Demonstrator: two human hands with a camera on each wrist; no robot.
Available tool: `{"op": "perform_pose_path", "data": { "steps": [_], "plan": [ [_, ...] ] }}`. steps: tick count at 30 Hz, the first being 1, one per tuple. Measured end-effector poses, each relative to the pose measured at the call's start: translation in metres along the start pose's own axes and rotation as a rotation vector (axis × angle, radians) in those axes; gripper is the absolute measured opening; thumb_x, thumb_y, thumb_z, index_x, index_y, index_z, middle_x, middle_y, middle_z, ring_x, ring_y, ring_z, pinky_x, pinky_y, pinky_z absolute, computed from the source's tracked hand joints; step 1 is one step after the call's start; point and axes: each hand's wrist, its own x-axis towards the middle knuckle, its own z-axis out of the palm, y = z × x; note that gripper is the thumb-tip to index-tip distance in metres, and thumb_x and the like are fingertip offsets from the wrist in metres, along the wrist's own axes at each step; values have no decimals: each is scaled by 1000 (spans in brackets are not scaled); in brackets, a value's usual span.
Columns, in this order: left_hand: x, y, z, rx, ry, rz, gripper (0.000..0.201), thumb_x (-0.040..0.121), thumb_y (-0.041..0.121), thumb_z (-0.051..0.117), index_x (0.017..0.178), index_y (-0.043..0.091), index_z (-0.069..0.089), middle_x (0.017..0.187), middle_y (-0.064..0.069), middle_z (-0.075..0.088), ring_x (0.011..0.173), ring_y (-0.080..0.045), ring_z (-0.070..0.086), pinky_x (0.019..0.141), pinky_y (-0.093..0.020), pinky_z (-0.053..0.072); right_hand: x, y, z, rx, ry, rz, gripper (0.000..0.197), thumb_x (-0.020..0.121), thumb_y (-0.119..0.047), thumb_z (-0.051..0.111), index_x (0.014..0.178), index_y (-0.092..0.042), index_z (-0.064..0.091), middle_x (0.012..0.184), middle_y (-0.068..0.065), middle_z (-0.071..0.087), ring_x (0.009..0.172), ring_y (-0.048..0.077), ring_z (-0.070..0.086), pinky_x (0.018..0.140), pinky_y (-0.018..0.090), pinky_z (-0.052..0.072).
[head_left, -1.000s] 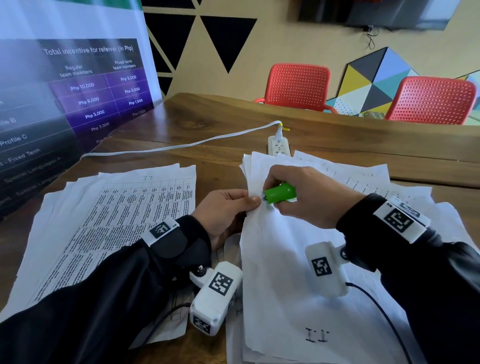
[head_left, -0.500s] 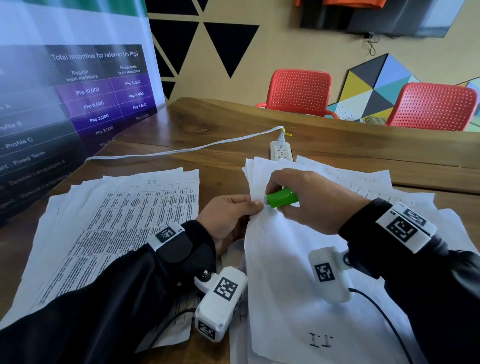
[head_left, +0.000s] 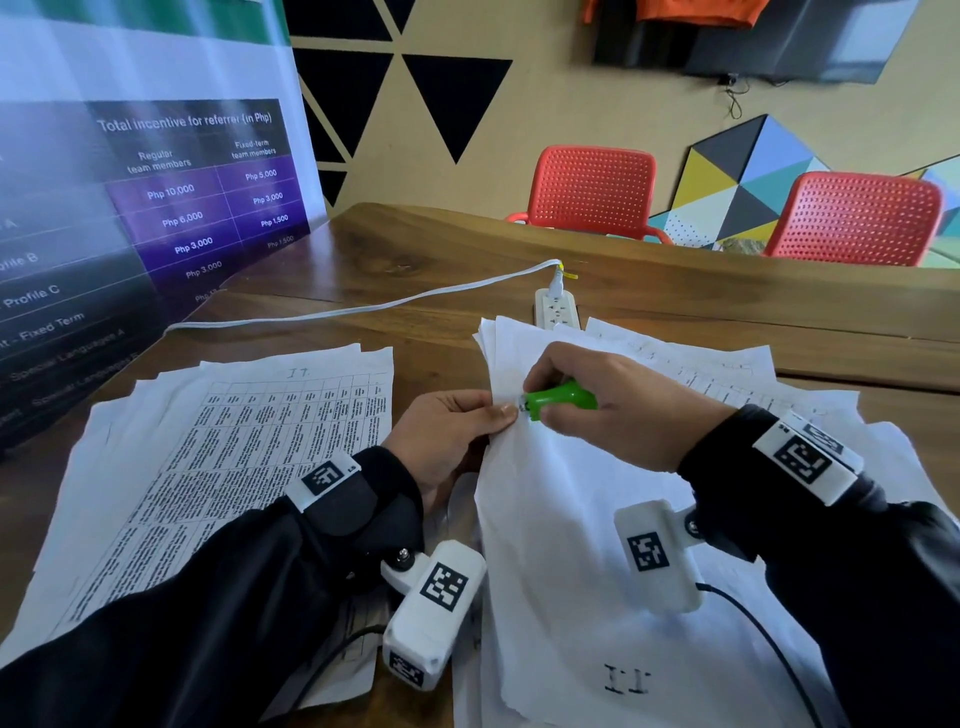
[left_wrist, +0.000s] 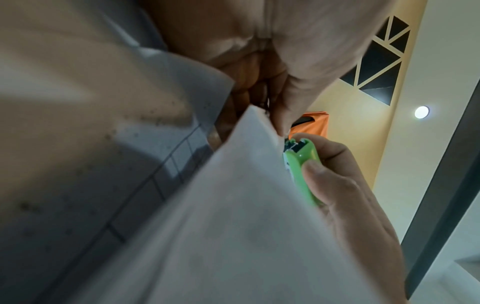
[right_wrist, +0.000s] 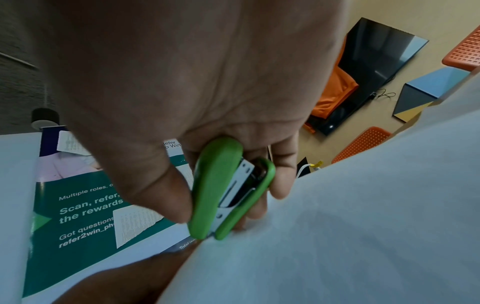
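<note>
Closest to the person, below the grip, the loose white paper sheets (head_left: 550, 545) trail down over the brown wooden table (head_left: 701, 312), with a handwritten "II" on the near end of the top one. At the grip itself, the right hand (head_left: 618, 410) is clenched round a small green plastic stapler (head_left: 561, 399) — thumb on one side, fingers wrapped over the other. The stapler's metal mouth is set against the left edge of those sheets, near their top corner. Whether the mouth is pressed fully together cannot be told. Just left of the grip, the left hand (head_left: 447, 436) pinches the same edge between thumb and fingers, its fingertips right beside the stapler's nose. Further left, well apart from the grip, a spread stack of printed white pages (head_left: 234, 457) lies flat. Beyond the grip, a white power strip (head_left: 557, 309) sits just past the sheets' far edge, and its white cable (head_left: 363, 309) runs off to the left. Farther back — across the table — stand two red perforated plastic chairs (head_left: 592, 192). Far left of the grip stands a purple-and-black printed banner (head_left: 156, 208).
</note>
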Motion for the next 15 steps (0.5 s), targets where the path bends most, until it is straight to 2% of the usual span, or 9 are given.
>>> {"op": "perform_pose_path", "data": {
  "steps": [3,6,9,11,15],
  "plan": [
    [2,-1,-2,4,3,-11,16,91,6,67,101,-2,76,105,-28,72,90,-36,66,94,-53,52,0,0,0,-23,-1,5,24,89,-22,64,110,-32,58,101,-19,62,92,1,56,75,15,43],
    [3,-2,-3,8,5,-12,14,91,6,67,98,0,77,97,-23,75,85,-32,67,87,-45,55,-1,2,0,-28,8,1,28,86,-23,69,110,-34,60,102,-22,61,94,-5,54,72,6,39],
    [4,-2,-3,8,3,-20,11,91,5,66,89,3,77,82,-14,75,70,-23,68,69,-31,57,-1,2,0,-22,13,-6,29,84,-23,73,107,-37,61,104,-23,62,97,-6,54,73,5,39],
    [4,-2,-3,-11,0,-30,12,91,4,65,86,4,76,75,-11,74,62,-20,67,59,-26,55,-1,2,-1,-27,11,-9,31,82,-22,75,106,-36,62,104,-23,62,98,-6,54,74,5,40],
    [4,-2,-3,-25,-3,-35,12,92,2,64,87,3,75,73,-10,74,59,-19,67,56,-25,55,-1,3,-1,-28,3,-19,32,80,-20,77,104,-36,62,103,-22,64,96,-3,56,75,6,42]
  ]
}}
